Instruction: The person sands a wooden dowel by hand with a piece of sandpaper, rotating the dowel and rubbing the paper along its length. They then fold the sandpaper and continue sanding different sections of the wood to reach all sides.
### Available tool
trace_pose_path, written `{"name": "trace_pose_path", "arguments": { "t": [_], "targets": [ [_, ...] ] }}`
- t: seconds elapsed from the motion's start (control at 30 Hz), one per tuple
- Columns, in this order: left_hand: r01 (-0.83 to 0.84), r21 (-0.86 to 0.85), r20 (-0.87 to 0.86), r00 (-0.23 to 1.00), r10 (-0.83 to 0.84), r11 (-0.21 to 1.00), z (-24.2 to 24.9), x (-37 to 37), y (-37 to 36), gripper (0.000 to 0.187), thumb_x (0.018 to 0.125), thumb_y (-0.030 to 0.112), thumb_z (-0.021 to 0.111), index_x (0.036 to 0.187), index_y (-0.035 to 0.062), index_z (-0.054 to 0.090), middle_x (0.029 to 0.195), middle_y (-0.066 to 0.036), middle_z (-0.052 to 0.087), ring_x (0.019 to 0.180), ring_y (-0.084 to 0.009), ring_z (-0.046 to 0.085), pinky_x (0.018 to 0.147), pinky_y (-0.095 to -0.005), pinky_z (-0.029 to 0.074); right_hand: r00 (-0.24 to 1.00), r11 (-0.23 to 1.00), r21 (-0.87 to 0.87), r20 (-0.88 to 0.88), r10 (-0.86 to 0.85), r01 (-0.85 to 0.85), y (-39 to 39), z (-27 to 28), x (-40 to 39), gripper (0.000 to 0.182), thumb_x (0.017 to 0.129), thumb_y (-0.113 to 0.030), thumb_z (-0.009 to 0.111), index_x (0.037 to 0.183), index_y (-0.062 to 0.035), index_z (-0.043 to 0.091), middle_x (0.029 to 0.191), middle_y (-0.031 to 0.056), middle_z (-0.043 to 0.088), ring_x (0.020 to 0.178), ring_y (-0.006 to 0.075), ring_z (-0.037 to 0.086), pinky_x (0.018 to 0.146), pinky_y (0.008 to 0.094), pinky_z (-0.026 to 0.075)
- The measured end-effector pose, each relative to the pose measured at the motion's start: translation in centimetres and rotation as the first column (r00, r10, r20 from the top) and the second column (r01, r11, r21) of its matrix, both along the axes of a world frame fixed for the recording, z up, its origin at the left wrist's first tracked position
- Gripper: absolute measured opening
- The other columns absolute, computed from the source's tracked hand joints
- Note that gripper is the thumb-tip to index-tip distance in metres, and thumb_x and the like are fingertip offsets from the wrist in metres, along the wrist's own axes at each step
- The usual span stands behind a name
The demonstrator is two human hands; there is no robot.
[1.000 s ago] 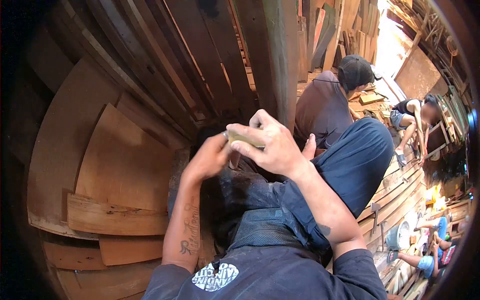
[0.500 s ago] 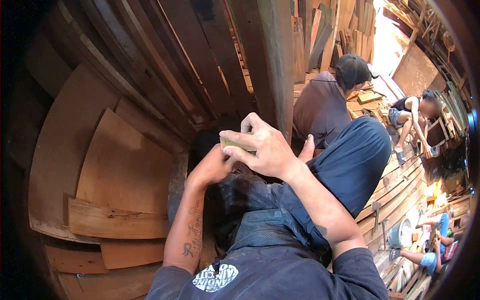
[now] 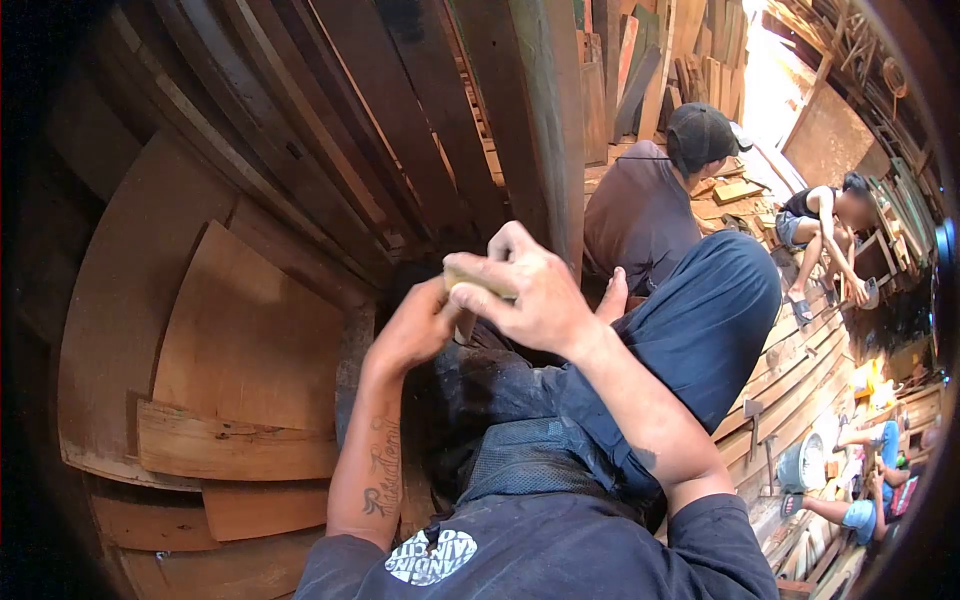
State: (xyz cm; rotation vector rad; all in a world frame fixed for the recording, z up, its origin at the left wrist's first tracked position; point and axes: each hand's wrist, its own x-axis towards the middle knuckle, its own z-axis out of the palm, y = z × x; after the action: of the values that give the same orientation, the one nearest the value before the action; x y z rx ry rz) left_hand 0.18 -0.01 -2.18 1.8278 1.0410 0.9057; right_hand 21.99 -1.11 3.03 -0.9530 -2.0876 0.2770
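Both of my hands are together above my lap. My right hand (image 3: 535, 295) pinches a small, flat, yellowish-tan piece (image 3: 482, 284), possibly folded sandpaper, between thumb and fingers. Its far edge reaches the fingers of my left hand (image 3: 408, 328). The left fingers are closed around a small light wooden piece (image 3: 465, 326), of which only a short end shows below the right thumb. The rest of that piece is hidden by the hands.
Curved-looking wood panels (image 3: 250, 330) lean on the left, and dark upright planks (image 3: 400, 90) stand ahead. A person in a cap (image 3: 645, 200) sits close on the right. Farther right are other seated people, a hammer (image 3: 753, 415), a bucket (image 3: 800, 465) and a small fire (image 3: 873, 385).
My left hand has risen slightly and turned, so the end of the wooden piece now shows. The yellowish piece has tilted in my right fingers, which stay nearly in place.
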Motion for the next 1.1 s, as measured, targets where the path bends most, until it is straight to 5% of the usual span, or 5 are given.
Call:
{"name": "trace_pose_path", "arguments": {
  "t": [0.37,0.47,0.63,0.73,1.1],
  "targets": [
    [0.031,0.185,-0.003,1.000,-0.031,0.982,-1.5,0.4,-0.2,0.034,0.118,0.030,0.061,0.129,-0.0010,0.070,0.095,-0.008,0.074,0.086,-0.0140,0.065,0.081,-0.0357,0.057,1.000,0.998,0.059,-0.004,0.019,-0.019,-0.3,-0.3,-0.7,0.036,0.099,-0.035,0.083,0.130,-0.0157,0.084,0.097,0.0121,0.060,0.082,0.0283,0.069,0.076,0.0424,0.059],
    [0.004,-0.046,-0.041,0.999,-0.006,0.999,1.2,0.2,-0.2,0.035,0.117,0.031,0.064,0.128,-0.0020,0.070,0.094,-0.007,0.073,0.084,-0.0136,0.063,0.080,-0.0355,0.055,0.997,0.997,-0.032,-0.029,-0.075,0.074,0.1,0.6,0.2,0.035,0.100,-0.042,0.079,0.126,-0.0194,0.085,0.096,0.0132,0.059,0.087,0.0310,0.071,0.078,0.0460,0.060],
    [0.010,0.129,0.052,0.998,-0.017,0.992,-0.4,0.8,-0.8,0.043,0.118,0.039,0.062,0.112,-0.0032,0.067,0.086,-0.006,0.068,0.079,-0.0143,0.058,0.073,-0.0357,0.053,0.999,0.999,0.046,-0.045,0.017,-0.015,-0.2,-0.5,-0.8,0.035,0.100,-0.043,0.079,0.128,-0.0213,0.084,0.098,0.0133,0.059,0.084,0.0322,0.071,0.077,0.0466,0.060],
    [0.026,-0.068,-0.017,0.999,-0.028,0.997,0.3,0.2,-0.5,0.042,0.118,0.038,0.062,0.110,-0.0032,0.066,0.086,-0.006,0.068,0.079,-0.0146,0.059,0.073,-0.0359,0.053,1.000,1.000,0.003,-0.016,-0.024,0.024,0.0,0.0,-0.4,0.034,0.100,-0.043,0.080,0.127,-0.0220,0.084,0.098,0.0124,0.059,0.084,0.0316,0.070,0.077,0.0460,0.060],
    [0.033,-0.029,0.038,0.999,-0.031,0.999,0.7,0.3,-0.4,0.039,0.117,0.035,0.064,0.112,-0.0034,0.068,0.085,-0.007,0.068,0.079,-0.0143,0.060,0.074,-0.0362,0.054,0.993,0.992,-0.034,-0.017,-0.120,0.119,0.4,0.4,0.3,0.036,0.100,-0.043,0.080,0.128,-0.0198,0.085,0.097,0.0125,0.060,0.087,0.0320,0.072,0.077,0.0442,0.061]
  ]
}}
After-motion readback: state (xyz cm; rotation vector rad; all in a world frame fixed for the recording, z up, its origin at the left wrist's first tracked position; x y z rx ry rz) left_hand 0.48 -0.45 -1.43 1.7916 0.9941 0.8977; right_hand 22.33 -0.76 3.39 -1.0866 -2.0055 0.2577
